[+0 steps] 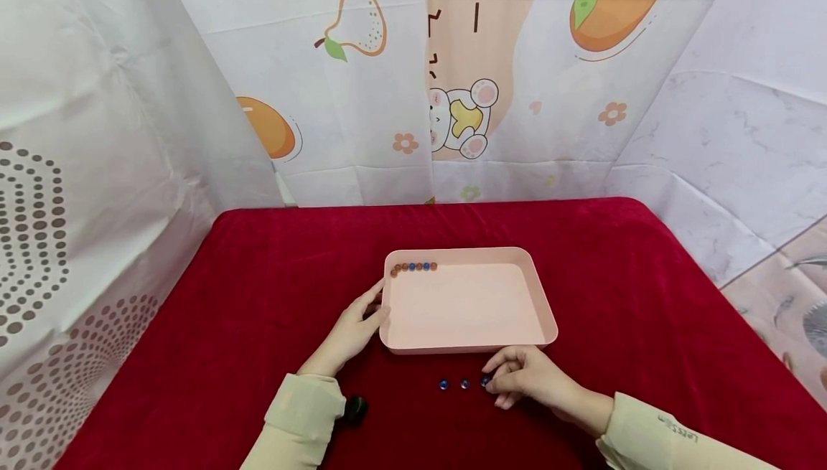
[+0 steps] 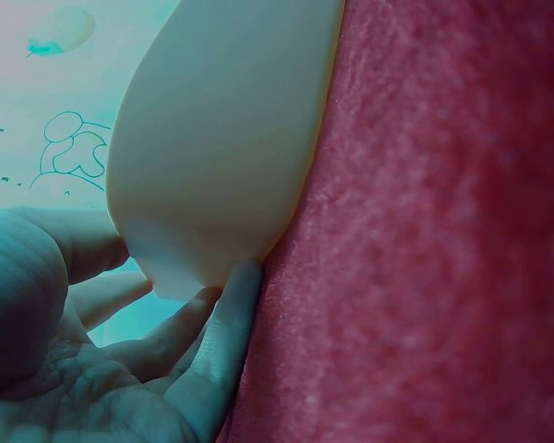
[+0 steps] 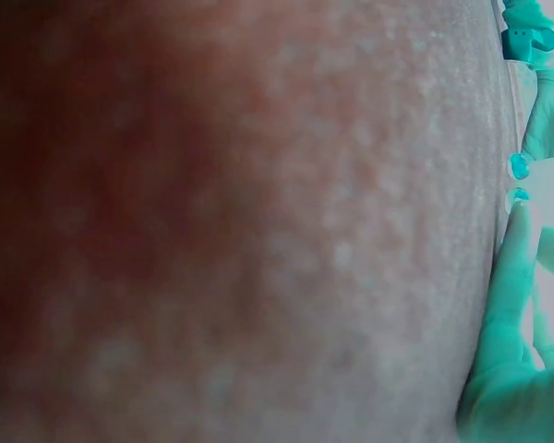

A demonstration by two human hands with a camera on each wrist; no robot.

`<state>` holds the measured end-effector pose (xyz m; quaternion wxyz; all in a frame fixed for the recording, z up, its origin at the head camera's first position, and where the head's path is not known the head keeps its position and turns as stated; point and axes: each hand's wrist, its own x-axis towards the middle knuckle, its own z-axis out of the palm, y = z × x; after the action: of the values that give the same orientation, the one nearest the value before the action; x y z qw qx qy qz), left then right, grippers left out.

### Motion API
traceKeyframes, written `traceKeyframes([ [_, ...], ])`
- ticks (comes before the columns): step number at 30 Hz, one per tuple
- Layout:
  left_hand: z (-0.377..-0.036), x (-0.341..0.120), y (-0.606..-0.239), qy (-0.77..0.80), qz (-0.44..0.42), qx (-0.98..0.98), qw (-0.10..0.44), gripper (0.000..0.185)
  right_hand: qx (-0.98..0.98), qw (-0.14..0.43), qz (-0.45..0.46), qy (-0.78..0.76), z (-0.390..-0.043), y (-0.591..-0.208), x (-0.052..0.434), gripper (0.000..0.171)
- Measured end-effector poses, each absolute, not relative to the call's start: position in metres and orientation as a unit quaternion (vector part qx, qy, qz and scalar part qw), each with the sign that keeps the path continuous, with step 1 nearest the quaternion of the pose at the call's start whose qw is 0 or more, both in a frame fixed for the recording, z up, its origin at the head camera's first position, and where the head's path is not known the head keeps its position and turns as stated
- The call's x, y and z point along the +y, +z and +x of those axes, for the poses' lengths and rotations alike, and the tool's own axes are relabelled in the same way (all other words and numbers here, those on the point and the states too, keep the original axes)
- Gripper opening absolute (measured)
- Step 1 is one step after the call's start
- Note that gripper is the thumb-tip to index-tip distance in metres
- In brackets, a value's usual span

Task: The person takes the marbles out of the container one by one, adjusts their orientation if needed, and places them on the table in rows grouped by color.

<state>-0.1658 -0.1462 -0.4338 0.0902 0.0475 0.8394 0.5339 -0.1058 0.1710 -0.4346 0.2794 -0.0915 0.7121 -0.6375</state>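
A shallow pink tray (image 1: pixel 452 348) lies on the red cloth. My left hand (image 1: pixel 352 330) holds its left side, the thumb at the rim and the fingers along the outer wall; in the left wrist view that hand (image 2: pixel 120 360) meets the tray's corner (image 2: pixel 212 157). Below the tray's front edge, my right hand (image 1: pixel 526 377) pinches a blue marble (image 1: pixel 485 380) at the cloth, partly covered by the fingers. Left of it sit two more blue marbles, one nearer (image 1: pixel 465 384) and one farther (image 1: pixel 444 384). The right wrist view catches the fingertips at a marble (image 3: pixel 517 196).
Along the tray's back left corner runs a line of several marbles, brown ones (image 1: pixel 419 266) mixed with blue ones (image 1: pixel 412 267). The red cloth (image 1: pixel 291 262) covers the whole table. A printed curtain (image 1: pixel 362 118) hangs behind it. A black object (image 1: pixel 355 410) shows by the left cuff.
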Motion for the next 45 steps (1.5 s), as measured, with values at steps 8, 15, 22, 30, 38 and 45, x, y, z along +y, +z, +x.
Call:
traceKeyframes([
  [8,-0.166,-0.146,-0.434,0.532,0.045,0.841,0.087,0.056,0.706,0.283,-0.089,-0.643,-0.105,-0.430,0.172,0.028],
  [15,-0.165,-0.146,-0.434,0.530,0.048,0.842,0.087,0.056,0.708,0.283,-0.098,-0.640,-0.104,-0.428,0.173,0.026],
  [22,-0.165,-0.145,-0.434,0.530,0.047,0.842,0.087,0.056,0.716,0.280,-0.100,-0.631,-0.105,-0.423,0.174,0.026],
  [30,-0.166,-0.145,-0.435,0.529,0.044,0.843,0.088,0.057,0.726,0.284,-0.109,-0.617,-0.108,-0.411,0.172,0.029],
  [38,-0.165,-0.146,-0.431,0.528,0.047,0.843,0.095,0.057,0.735,0.277,-0.132,-0.605,-0.114,-0.395,0.169,0.030],
  [45,-0.163,-0.146,-0.427,0.530,0.047,0.841,0.097,0.058,0.745,0.267,-0.145,-0.594,-0.121,-0.380,0.164,0.030],
])
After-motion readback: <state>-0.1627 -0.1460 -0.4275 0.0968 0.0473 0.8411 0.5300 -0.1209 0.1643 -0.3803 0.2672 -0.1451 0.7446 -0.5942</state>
